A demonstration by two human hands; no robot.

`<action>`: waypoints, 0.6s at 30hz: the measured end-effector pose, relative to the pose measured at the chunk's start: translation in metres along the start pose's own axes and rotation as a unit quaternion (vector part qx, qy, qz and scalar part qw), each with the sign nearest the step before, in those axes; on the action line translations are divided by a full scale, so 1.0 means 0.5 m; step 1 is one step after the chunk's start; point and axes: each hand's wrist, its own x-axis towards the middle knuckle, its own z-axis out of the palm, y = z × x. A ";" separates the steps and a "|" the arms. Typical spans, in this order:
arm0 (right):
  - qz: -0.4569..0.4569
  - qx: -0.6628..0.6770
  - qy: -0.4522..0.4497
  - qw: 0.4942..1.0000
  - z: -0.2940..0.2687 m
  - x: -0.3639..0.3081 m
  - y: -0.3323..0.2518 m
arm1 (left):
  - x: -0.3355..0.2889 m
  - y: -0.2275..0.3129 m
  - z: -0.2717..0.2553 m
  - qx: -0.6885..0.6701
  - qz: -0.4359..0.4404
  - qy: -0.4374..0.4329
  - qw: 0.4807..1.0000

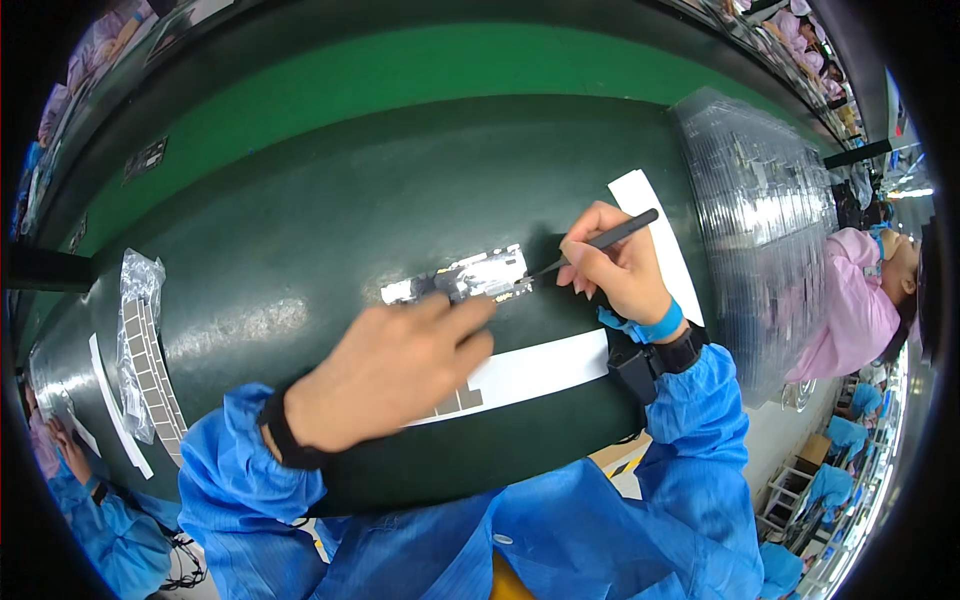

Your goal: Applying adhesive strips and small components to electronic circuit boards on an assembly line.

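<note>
A flat, shiny silver-and-black electronic part (490, 270), roughly rectangular, lies on the dark green table. My left hand (395, 365) reaches over its near left side with fingers stretched out, slightly blurred; whether the fingertips press on the part is hard to tell. Between the thumb and fingers of my right hand (615, 265) is a pair of black tweezers (625, 230), tilted so that the tips meet the part's right end. Below my left hand runs a white strip (545, 375) with grey square stickers (462, 401), partly covered by that hand.
A tall stack of clear plastic trays (755, 230) stands at the right. Another white strip (660, 235) lies beside my right hand. On the left are a sheet of grey stickers (148, 360), a clear plastic bag (135, 290) and a narrow white strip (115, 420). Other people sit nearby.
</note>
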 end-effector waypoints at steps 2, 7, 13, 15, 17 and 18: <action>-0.004 -0.001 -0.005 1.000 -0.004 0.006 0.011 | 0.023 -0.022 0.014 0.057 -0.051 0.089 0.993; 0.003 0.014 -0.012 1.000 0.004 0.008 0.017 | 0.027 -0.035 0.021 0.065 -0.064 0.069 0.993; -0.006 0.007 -0.024 1.000 0.002 0.010 0.013 | 0.037 -0.034 0.018 0.063 -0.071 0.053 0.994; -0.009 0.011 -0.020 1.000 0.001 0.010 0.015 | 0.040 -0.032 0.016 0.063 -0.079 0.043 0.994; -0.008 0.002 -0.021 1.000 0.001 0.011 0.017 | 0.041 -0.030 0.014 0.067 -0.077 0.041 0.994; -0.009 0.004 -0.019 1.000 0.001 0.011 0.018 | 0.041 -0.029 0.013 0.071 -0.077 0.042 0.994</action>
